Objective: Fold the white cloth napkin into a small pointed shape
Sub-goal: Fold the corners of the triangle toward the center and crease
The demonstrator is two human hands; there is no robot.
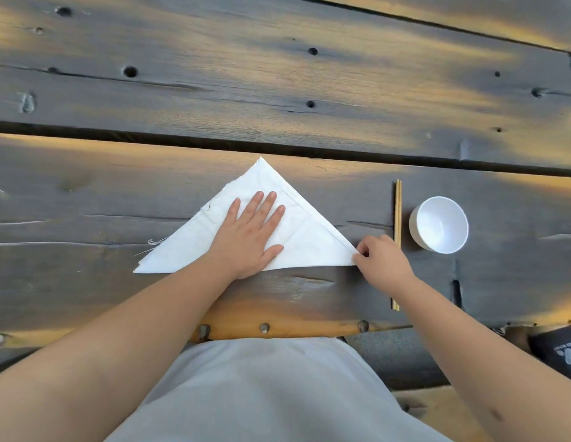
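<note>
- The white cloth napkin (195,247) sits folded into a big triangle on the dark wooden table (86,193), close to the near edge and roughly mid-width.
- Its long straight edge runs parallel to the near edge, and the apex points away toward the gap between the planks.
- Fabric looks plain and a bit creased, with a stitched hem along the right slope; the left slope is frayed, with loose threads sticking out near the left corner.
- Left hand (250,237) is open and flat, fingers spread, palm pressing down on the middle of the triangle.
- Right hand (381,260) is pinched closed on the napkin's right corner, fingertips right at the tip.
- Just right of that hand, a pair of wooden chopsticks (397,212) lies pointing away from the near edge, with a white bowl (440,224) just beyond them, not touching.
</note>
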